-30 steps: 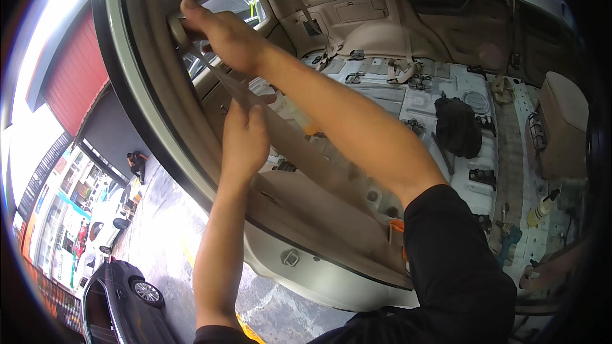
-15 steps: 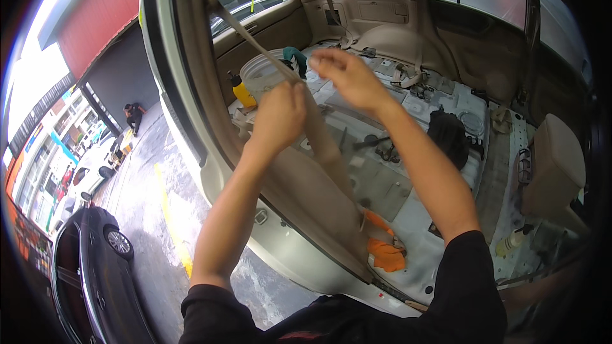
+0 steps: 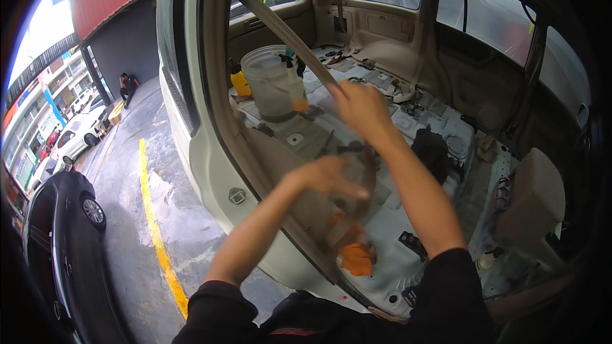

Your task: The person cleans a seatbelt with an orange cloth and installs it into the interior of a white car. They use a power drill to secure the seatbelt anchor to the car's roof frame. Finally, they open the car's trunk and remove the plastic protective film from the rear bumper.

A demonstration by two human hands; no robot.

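Note:
A beige seat belt (image 3: 284,28) runs slantwise from the door pillar down into the stripped car cabin. My right hand (image 3: 362,107) is closed round it, holding the strap taut above. Lower and to the left, my left hand (image 3: 324,176) hovers with its fingers apart, blurred by motion. It is close to the lower length of belt, and nothing shows in its grip. Below it, an orange cloth (image 3: 357,260) lies by the door sill, near the belt's lower end.
A clear bucket (image 3: 260,86), a spray bottle (image 3: 296,88) and a yellow bottle (image 3: 240,81) stand past the belt. A black bundle (image 3: 431,151) sits on the bare metal floor (image 3: 376,280). Right is a beige padded box (image 3: 532,188). Outside are a dark car (image 3: 70,242) and a seated person (image 3: 129,88).
My left hand has let go of the belt and dropped lower. My right hand, apart from the strap before, now grips it. The belt has swung right, and the bucket shows more fully.

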